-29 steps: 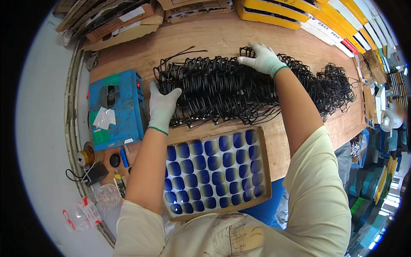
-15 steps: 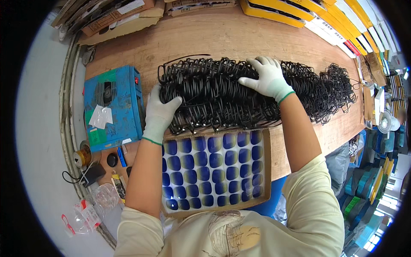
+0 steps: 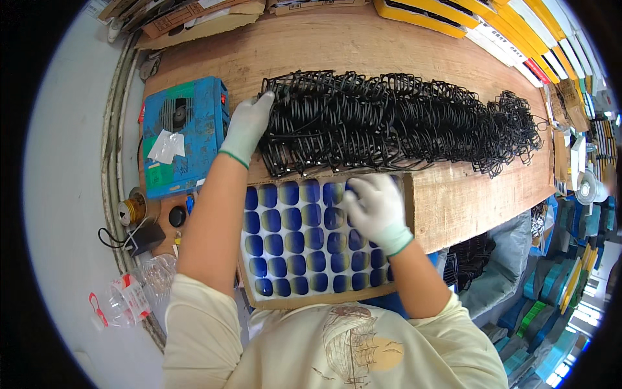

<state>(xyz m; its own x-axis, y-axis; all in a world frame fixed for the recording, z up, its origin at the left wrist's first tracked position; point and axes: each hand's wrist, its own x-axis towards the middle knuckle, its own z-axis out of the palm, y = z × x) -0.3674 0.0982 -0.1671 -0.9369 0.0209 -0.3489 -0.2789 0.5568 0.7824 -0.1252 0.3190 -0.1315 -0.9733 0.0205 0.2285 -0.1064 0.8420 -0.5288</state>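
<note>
A long pile of black wire spectacle frames (image 3: 363, 120), packed in rows, lies across the table. At its left end is my left hand (image 3: 249, 123) in a white glove, open, thumb toward the frames and palm side against them; its fingertips are partly hidden. In front of the pile lies a shallow cardboard tray (image 3: 311, 301) holding rows of blue-to-yellow tinted lenses (image 3: 294, 243). Over the tray's right part is my gloved right hand (image 3: 376, 211), slightly blurred, with its fingers apart and nothing seen in them. It covers several lenses.
On the left stands a scuffed blue box-shaped device (image 3: 184, 139) with a round vent. Near it are a tape roll (image 3: 133, 211), a black round cap (image 3: 177, 216) and a clear plastic bottle (image 3: 129, 298). Yellow and white boxes (image 3: 492, 39) line the far right; cardboard boxes (image 3: 194, 23) stand far left.
My right hand has left the spectacle frames and come back toward me over the lens tray. My left hand has shifted slightly up along the pile's left end. The whole view has shifted a little.
</note>
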